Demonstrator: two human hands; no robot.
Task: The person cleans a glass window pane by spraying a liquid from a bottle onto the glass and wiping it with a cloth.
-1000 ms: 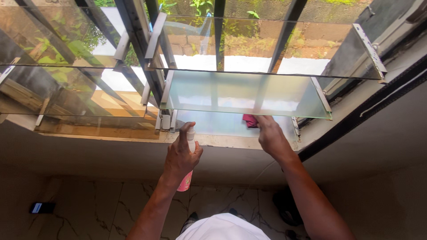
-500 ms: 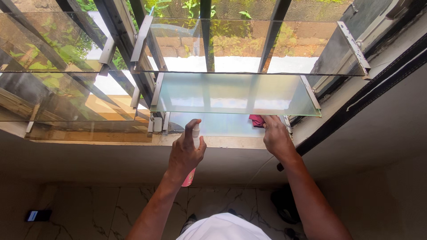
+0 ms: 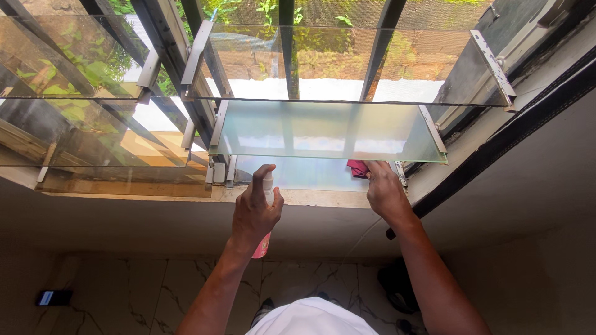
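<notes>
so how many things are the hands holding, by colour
pink: 1, the spray bottle in the left hand
dark red: 1, the cloth under the right hand on the bottom frosted pane
total: 2

Spray bottle (image 3: 263, 239): body mostly covered by left hand (image 3: 256, 214); only white nozzle top and pink base show. Red cloth (image 3: 357, 168): largely hidden under frosted glass slat (image 3: 323, 130) and right hand (image 3: 386, 193). Dark small object on floor (image 3: 53, 298), lower left: too small to identify. Both forearms cut by bottom edge.
</notes>
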